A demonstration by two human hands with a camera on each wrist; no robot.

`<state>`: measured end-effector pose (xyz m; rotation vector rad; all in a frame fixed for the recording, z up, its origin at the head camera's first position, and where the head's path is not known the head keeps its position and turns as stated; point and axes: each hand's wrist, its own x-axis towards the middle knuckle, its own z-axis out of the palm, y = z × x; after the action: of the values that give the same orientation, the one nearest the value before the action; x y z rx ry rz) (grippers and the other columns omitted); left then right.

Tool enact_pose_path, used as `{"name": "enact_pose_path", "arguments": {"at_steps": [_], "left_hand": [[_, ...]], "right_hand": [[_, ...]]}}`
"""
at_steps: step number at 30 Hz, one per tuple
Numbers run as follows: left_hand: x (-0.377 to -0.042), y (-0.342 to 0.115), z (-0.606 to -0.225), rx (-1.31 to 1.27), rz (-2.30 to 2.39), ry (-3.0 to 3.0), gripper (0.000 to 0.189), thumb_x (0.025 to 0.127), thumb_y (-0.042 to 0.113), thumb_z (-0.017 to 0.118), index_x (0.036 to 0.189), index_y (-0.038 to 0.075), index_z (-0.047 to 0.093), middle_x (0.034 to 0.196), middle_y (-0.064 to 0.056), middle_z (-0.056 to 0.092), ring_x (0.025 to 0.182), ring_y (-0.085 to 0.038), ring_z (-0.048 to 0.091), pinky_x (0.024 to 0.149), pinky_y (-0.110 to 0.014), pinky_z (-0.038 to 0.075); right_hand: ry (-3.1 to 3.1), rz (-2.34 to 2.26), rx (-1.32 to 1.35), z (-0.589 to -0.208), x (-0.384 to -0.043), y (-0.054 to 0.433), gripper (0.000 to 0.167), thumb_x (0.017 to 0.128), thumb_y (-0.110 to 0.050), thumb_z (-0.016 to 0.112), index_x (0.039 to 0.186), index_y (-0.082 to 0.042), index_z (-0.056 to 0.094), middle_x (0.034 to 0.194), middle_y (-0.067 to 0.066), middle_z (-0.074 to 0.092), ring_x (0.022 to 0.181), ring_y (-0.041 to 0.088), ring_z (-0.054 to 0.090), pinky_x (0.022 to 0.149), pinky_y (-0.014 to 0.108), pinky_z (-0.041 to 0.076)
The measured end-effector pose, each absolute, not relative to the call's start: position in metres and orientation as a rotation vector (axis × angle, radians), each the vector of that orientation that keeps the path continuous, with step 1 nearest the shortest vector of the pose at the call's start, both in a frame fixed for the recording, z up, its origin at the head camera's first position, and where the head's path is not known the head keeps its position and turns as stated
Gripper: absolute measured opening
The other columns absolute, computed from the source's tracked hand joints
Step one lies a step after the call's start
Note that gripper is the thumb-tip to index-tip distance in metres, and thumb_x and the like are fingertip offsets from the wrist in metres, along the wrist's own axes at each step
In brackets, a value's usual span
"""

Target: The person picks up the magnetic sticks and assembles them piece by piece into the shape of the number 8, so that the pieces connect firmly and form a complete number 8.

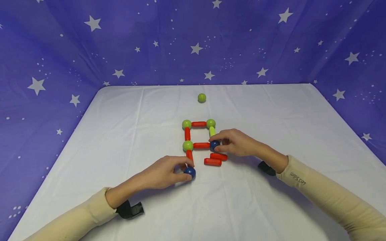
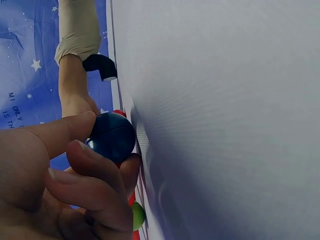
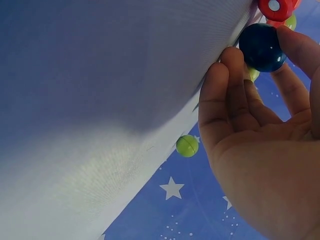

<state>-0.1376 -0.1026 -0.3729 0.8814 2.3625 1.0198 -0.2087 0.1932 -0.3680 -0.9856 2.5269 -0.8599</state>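
My left hand pinches a dark blue ball between thumb and fingers at the near end of a red rod. My right hand holds another blue ball with thumb and forefinger; in the right wrist view this ball rests between them. That ball is the near right corner of a square of rods. Green balls form its other corners: far left, far right and near left. Red rods make three sides, a lime rod the right one.
Two loose red rods lie side by side just below the square, near my right thumb. A single green ball sits farther back on the white tablecloth. A purple star-patterned cloth stands behind and along both sides.
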Motion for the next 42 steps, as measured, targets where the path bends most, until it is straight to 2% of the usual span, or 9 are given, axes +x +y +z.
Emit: {"name": "enact_pose_path", "arguments": {"at_steps": [8,14,16,20,29,42], "left_hand": [[-0.1362,-0.1015,-0.3758,0.877,1.049,2.353,0.033,0.092,0.027,0.072,0.122,0.017,0.066,0.101,0.01,0.065,0.081,-0.011,0.056,0.068,-0.03,0.046],[-0.1353,-0.1,-0.3762,0.87,1.024,2.357,0.044,0.093,0.029,0.07,0.133,0.014,0.062,0.119,0.004,0.063,0.104,-0.014,0.056,0.092,-0.04,0.046],[-0.1352,-0.0998,-0.376,0.869,1.022,2.355,0.044,0.093,0.028,0.07,0.134,0.013,0.061,0.122,0.003,0.062,0.107,-0.014,0.056,0.097,-0.042,0.045],[-0.1355,-0.1005,-0.3759,0.881,1.018,2.372,0.042,0.092,0.026,0.071,0.131,0.013,0.063,0.119,0.004,0.063,0.104,-0.013,0.056,0.094,-0.041,0.046],[-0.1376,-0.1039,-0.3777,0.894,1.051,2.377,0.033,0.091,0.025,0.073,0.122,0.016,0.067,0.105,0.01,0.063,0.091,-0.014,0.055,0.074,-0.032,0.046],[-0.138,-0.1041,-0.378,0.887,1.047,2.359,0.032,0.091,0.027,0.072,0.121,0.017,0.067,0.103,0.009,0.064,0.074,-0.013,0.053,0.064,-0.031,0.045]], "right_hand": [[2.525,-0.856,-0.973,-0.369,-0.2093,0.1935,0.037,0.089,-0.018,0.075,0.126,-0.012,0.068,0.093,-0.004,0.062,0.077,0.018,0.055,0.066,0.028,0.047],[2.525,-0.866,-0.983,-0.3673,-0.2087,0.1937,0.038,0.089,-0.019,0.075,0.125,-0.011,0.068,0.091,-0.004,0.061,0.075,0.017,0.054,0.065,0.028,0.046],[2.523,-0.873,-0.986,-0.3673,-0.2087,0.194,0.038,0.089,-0.019,0.076,0.125,-0.011,0.068,0.091,-0.004,0.061,0.075,0.017,0.054,0.065,0.028,0.047],[2.519,-0.882,-0.993,-0.3684,-0.2091,0.1942,0.037,0.089,-0.018,0.075,0.125,-0.01,0.068,0.092,-0.005,0.062,0.076,0.017,0.054,0.065,0.028,0.047],[2.524,-0.883,-0.979,-0.3687,-0.2092,0.194,0.037,0.089,-0.019,0.075,0.125,-0.011,0.068,0.09,-0.004,0.061,0.075,0.017,0.054,0.064,0.027,0.047],[2.513,-0.894,-0.992,-0.3714,-0.2098,0.1951,0.038,0.089,-0.018,0.075,0.125,-0.01,0.068,0.092,-0.004,0.061,0.076,0.016,0.054,0.065,0.027,0.047]]}}
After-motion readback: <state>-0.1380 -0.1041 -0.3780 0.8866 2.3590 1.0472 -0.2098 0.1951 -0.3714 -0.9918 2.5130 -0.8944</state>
